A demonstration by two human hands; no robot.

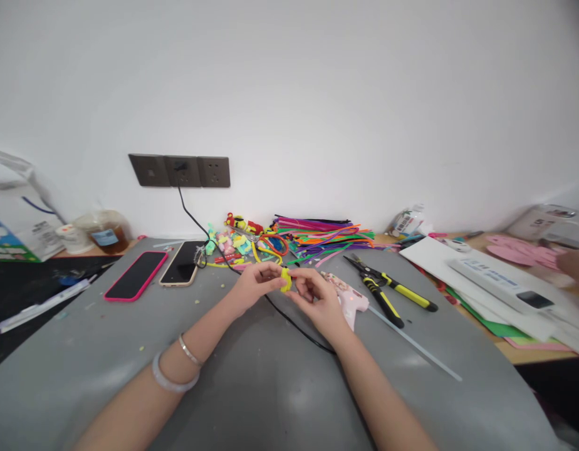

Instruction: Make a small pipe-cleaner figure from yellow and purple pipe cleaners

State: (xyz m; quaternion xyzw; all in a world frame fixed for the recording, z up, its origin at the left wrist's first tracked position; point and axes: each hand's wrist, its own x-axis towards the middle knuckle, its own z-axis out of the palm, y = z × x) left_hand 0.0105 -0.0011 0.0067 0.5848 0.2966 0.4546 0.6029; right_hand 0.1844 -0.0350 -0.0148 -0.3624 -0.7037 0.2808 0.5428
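Note:
A small fuzzy yellow piece, which looks like bent pipe cleaner (pixel 286 280), is held between my two hands above the grey table mat (pixel 252 382). My left hand (pixel 255 285) pinches it from the left with thumb and forefinger. From the other side, my right hand (pixel 320 304) grips it with its fingertips. Just behind my right hand lies a pink glue gun (pixel 351 302), partly hidden by that hand, with a long translucent glue stick (pixel 416 344) reaching out of it. Pliers with yellow and black handles (pixel 388 288) rest farther right.
Bundled colourful pipe cleaners (pixel 322 235) and small craft pieces (pixel 233 244) lie against the wall. Two phones, one pink-cased (pixel 136 275) and one pale-cased (pixel 180 264), are at left. A black cable (pixel 294 319) crosses the mat. Papers (pixel 487 291) and another person's hand (pixel 575 266) are at right.

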